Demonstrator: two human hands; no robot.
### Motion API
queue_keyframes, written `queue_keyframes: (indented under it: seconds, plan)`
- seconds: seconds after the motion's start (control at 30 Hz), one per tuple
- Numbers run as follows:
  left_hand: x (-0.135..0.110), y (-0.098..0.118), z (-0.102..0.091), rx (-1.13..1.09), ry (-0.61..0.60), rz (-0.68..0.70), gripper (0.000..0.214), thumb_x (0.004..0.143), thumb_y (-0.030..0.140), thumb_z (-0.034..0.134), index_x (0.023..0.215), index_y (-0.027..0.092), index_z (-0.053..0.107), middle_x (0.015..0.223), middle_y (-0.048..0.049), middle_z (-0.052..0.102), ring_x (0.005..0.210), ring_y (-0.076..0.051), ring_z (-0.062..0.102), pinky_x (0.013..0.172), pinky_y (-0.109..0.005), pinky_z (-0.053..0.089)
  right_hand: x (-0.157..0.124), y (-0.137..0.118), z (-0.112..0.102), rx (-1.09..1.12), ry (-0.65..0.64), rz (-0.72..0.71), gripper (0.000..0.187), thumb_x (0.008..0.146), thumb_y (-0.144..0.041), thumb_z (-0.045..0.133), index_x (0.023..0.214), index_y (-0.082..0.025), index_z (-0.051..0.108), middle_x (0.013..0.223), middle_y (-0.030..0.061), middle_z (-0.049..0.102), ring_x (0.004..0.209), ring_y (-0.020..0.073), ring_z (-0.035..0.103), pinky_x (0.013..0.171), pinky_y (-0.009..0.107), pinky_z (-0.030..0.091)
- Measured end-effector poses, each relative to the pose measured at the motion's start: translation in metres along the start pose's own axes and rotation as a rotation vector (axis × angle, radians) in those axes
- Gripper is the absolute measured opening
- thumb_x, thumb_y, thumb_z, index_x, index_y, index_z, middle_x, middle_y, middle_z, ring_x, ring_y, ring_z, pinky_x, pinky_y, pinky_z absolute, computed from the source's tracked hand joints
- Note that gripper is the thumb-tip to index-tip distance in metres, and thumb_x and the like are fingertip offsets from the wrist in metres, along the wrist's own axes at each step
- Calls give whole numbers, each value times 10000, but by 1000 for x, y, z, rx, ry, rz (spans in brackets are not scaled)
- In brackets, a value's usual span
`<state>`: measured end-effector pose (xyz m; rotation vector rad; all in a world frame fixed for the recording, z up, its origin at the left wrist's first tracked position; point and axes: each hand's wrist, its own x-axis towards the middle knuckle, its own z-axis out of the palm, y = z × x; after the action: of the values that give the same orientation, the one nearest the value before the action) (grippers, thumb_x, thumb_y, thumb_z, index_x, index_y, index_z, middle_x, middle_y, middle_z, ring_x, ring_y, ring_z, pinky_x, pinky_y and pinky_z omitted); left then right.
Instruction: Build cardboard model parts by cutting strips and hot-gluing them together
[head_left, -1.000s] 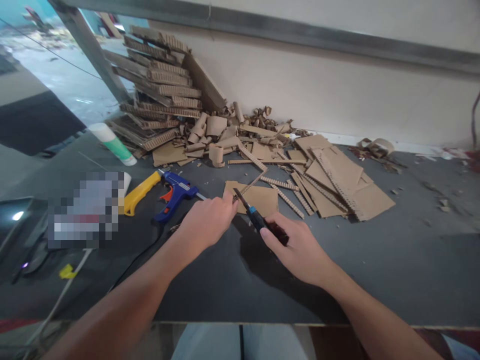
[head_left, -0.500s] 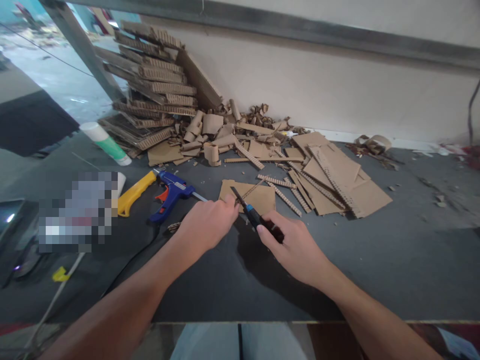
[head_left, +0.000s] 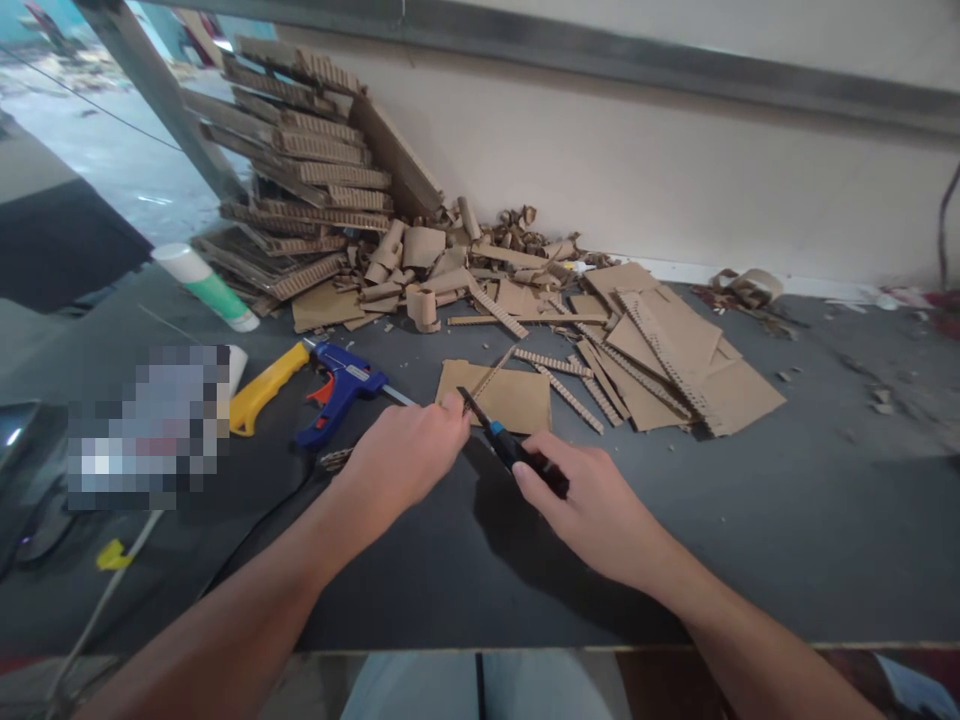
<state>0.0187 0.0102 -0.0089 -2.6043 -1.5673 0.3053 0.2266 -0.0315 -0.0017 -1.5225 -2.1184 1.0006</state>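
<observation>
Corrugated cardboard strip (head_left: pixel 492 375) pinched by left hand (head_left: pixel 409 445), fingers closed, near cardboard sheet (head_left: pixel 526 394) on surface (head_left: pixel 757 540). Prob featherlight, kinda bendy, crushes easy; light edge pinch should do. Right hand (head_left: pixel 589 490) wrapped round utility knife (head_left: pixel 505 442).

Cardboard strips (head_left: pixel 553 363) look ridged and matt, the knife handle (head_left: pixel 507 447) plastic, the tabletop (head_left: pixel 750 520) smooth.

pale blue legwear (head_left: pixel 420 690) (hands (head_left: pixel 596 500) and forearms (head_left: pixel 720 615) bare)

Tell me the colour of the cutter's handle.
The cutter's handle is mostly black, blue at its front; head view shows it best.
</observation>
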Motion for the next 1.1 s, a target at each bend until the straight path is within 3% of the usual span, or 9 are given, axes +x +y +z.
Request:
queue_keyframes:
  seconds: [0.13,0.37,0.6,0.9,1.03,1.1]
  plan:
    - [-1,4,0,-44,18,-11,365,1029,257,260,979,107,589,615,-95,628,600,-335,712,533,-383,521,2,1,1,-17,22,-22,202,983,-361,451,854,-227,531,663,-42,547,589,124,490,566,241,330]
    - [0,0,-16,-87,-53,-59,374,1027,279,242,1007,105,572,645,-124,657,632,-369,716,525,-401,520,-2,-1,-1,-34,47,-49,202,992,-350,431,866,-230,533,675,-34,546,580,130,488,555,245,331]
    - [-2,-5,-9,-19,-41,-1,377,1017,217,238,986,102,596,714,-148,668,639,-356,718,536,-417,536,-6,-4,-6,-29,-25,-48,196,989,-320,427,820,-238,486,636,-43,515,542,131,463,529,248,304]
    - [-2,22,-29,-136,-62,-32,355,1038,307,225,962,150,534,639,-107,659,648,-336,721,553,-373,518,3,3,3,-46,15,-67,204,975,-302,435,780,-241,432,645,-40,520,554,135,449,533,251,294]
    - [0,7,-28,-229,-22,-115,301,1032,324,257,923,170,491,611,-69,618,572,-298,672,482,-305,413,4,4,5,-131,107,-61,152,941,-353,527,872,-220,551,793,14,647,685,168,570,595,269,361]
    - [0,-5,-24,-383,86,-146,268,1026,336,285,890,191,463,569,-20,551,489,-232,596,453,-272,340,5,4,4,-171,114,-84,196,931,-399,562,926,-207,603,890,46,683,781,198,617,657,292,409]
